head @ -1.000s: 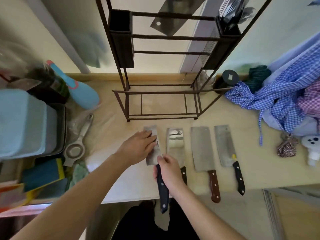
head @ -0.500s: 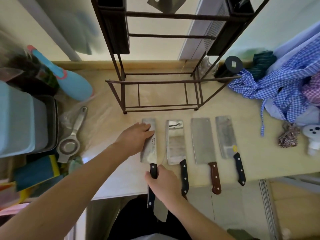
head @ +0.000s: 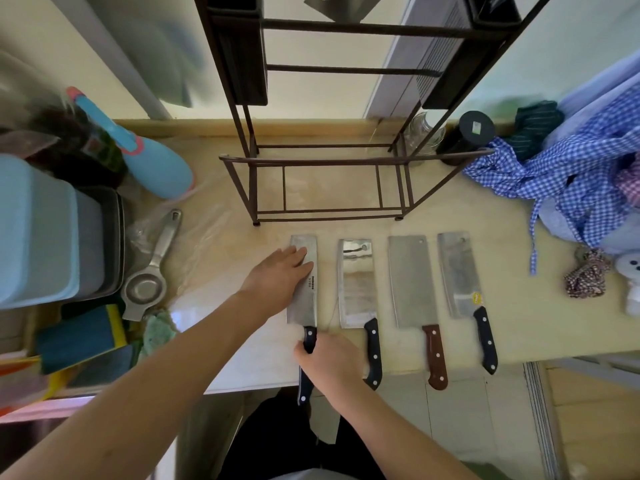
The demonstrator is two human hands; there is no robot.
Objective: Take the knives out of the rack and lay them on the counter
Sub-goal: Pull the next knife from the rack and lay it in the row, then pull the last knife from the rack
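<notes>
The right hand (head: 330, 358) has its grip closed on the cleaver (head: 304, 289) handle; left hand (head: 277, 282) lies flat, holding nothing, beyond that grip on the blade (likely heavy, stiff, slick steel).

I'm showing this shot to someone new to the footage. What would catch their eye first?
Probably the row of four cleavers lying side by side on the pale counter, handles toward the person. The left hand presses the leftmost cleaver flat while the right hand grips its handle. Behind stands the dark wire rack.
</notes>
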